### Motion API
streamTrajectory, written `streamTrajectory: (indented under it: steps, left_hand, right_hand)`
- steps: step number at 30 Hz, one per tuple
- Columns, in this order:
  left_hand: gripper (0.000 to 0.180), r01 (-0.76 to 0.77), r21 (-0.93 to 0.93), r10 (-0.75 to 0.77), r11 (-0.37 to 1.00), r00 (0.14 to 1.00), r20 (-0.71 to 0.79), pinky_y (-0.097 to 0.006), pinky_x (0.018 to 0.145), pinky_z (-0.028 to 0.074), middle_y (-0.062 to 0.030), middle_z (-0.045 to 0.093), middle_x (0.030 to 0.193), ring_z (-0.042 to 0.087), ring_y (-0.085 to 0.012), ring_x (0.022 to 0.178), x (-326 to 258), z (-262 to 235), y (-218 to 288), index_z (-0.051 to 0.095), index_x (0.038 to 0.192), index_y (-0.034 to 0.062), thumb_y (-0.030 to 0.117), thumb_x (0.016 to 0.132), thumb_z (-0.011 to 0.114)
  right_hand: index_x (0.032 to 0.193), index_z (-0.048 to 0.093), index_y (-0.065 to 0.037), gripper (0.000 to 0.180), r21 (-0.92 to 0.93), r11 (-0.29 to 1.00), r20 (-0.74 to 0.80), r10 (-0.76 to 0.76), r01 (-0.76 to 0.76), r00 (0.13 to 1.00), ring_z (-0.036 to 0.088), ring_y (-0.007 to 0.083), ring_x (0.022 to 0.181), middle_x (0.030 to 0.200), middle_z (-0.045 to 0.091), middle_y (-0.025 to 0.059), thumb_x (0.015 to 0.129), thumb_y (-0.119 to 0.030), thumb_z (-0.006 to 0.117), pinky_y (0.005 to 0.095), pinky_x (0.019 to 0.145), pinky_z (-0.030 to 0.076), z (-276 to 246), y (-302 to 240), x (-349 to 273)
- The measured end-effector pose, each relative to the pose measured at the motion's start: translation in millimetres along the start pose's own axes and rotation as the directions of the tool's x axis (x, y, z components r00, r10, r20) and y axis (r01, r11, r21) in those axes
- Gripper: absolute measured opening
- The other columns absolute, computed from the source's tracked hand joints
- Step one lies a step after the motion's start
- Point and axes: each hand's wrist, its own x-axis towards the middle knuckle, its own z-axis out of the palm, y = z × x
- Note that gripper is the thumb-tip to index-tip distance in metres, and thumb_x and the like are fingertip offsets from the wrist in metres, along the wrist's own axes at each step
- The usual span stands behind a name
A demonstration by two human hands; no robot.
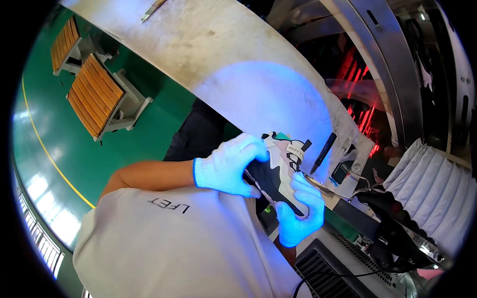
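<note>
Both my hands, in white knit gloves, hold a shoe upper [278, 169] in white, black and pale pink with a green patch near one end. My left hand [231, 164] is closed on its left side, the thumb below. Around the lower right end curls my right hand [300, 211], fingers over the top and thumb underneath. The shoe upper is tilted, close to my body at the table's near edge. Blue light falls on it and on the gloves. Just to its right lies a black pen-like stick [324, 153].
The pale worktable [198, 44] curves away, with a brush-like tool [152, 10] at its far end. Red-glowing equipment [362, 99] stands on the right, above a ribbed white hose [432, 184]. A dark vented unit [328, 270] sits lower right. Slatted wooden stands [95, 97] are on the green floor.
</note>
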Motion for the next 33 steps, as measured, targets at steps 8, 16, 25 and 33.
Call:
streamTrajectory:
  steps: [8,16,25,33]
  left_hand:
    - [0.047,-0.103,-0.143,0.13,0.984,0.973,0.19,-0.048,0.072,0.053,-0.0092,0.061,0.092,0.063,-0.0357,0.087,21,9,3,0.063,0.091,0.0122,0.033,0.067,0.098]
    - [0.039,-0.168,0.469,-0.089,0.867,0.874,0.477,-0.05,0.082,0.058,-0.0124,0.067,0.102,0.068,-0.0378,0.1,82,-16,12,0.064,0.096,0.0094,0.028,0.072,0.089]
    - [0.044,-0.247,0.592,-0.095,0.767,0.869,0.486,-0.047,0.076,0.056,-0.0105,0.064,0.098,0.067,-0.0377,0.091,106,-2,11,0.062,0.092,0.0116,0.026,0.07,0.097]
    - [0.049,-0.152,0.644,-0.221,0.749,0.86,0.459,-0.048,0.076,0.055,-0.0104,0.064,0.098,0.066,-0.0369,0.088,108,-1,15,0.06,0.091,0.0117,0.033,0.07,0.098]
  right_hand:
    - [0.114,0.067,-0.001,0.049,0.03,0.999,-0.052,0.019,-0.017,0.998,0.076,0.0459,0.122,0.119,0.077,0.0235,0.084,-0.024,0.099,0.0638,0.114,0.057,-5,8,1]
    - [0.138,0.072,-0.001,0.079,0.293,0.948,0.043,0.119,-0.126,0.992,0.073,0.0392,0.13,0.138,0.075,0.0227,0.076,-0.037,0.106,0.0544,0.117,0.056,2,130,12]
    - [0.148,0.068,0.002,0.09,-0.067,0.993,0.16,-0.087,0.098,0.983,0.073,0.0437,0.128,0.145,0.072,0.0255,0.071,-0.027,0.104,0.0497,0.108,0.06,7,142,35]
    - [0.133,0.076,0.006,0.077,-0.008,0.987,0.083,-0.157,0.158,0.984,0.078,0.044,0.117,0.133,0.077,0.0282,0.076,-0.038,0.102,0.0489,0.101,0.064,7,141,44]
